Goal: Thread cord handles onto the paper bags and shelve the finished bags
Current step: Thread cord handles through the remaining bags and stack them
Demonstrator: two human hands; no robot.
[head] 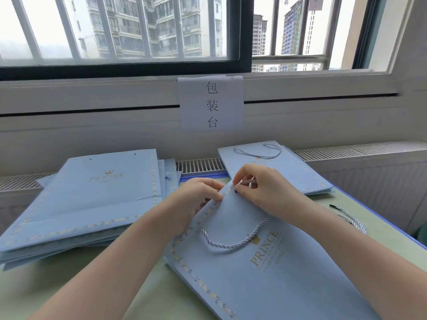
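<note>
Right fingers: the fingertips [239, 184] of the right hand [261, 188] pinch the free end of the cord [233, 243] at the bag's top edge, likely to feed it through a punched hole; the hole itself is hidden.
Left fingers: the left hand [196, 197] grips the top corner of the bag, thumb on the face, probably to hold the paper firm against the threading.
Bag in hand: the bag [265, 278] lies flat and angled on the table, its top edge lifted toward the hands; smooth pale-blue paper, gold lettering, patterned border.
Cord: twisted, silvery-white, glossy; it loops loosely across the bag's face.
Unthreaded stack: a pile of flat bags [92, 197] sits to the left, two bare holes showing on the top one, within easy reach.
Finished bag: one bag with its handle [275, 167] lies behind the right hand, set aside.
Spare cords: loose cords [349, 218] with dark tips wait at the right.
Table: pale green surface [369, 236], matte, blue-edged.
Sign: white paper sheet [211, 102] taped beneath the window.
</note>
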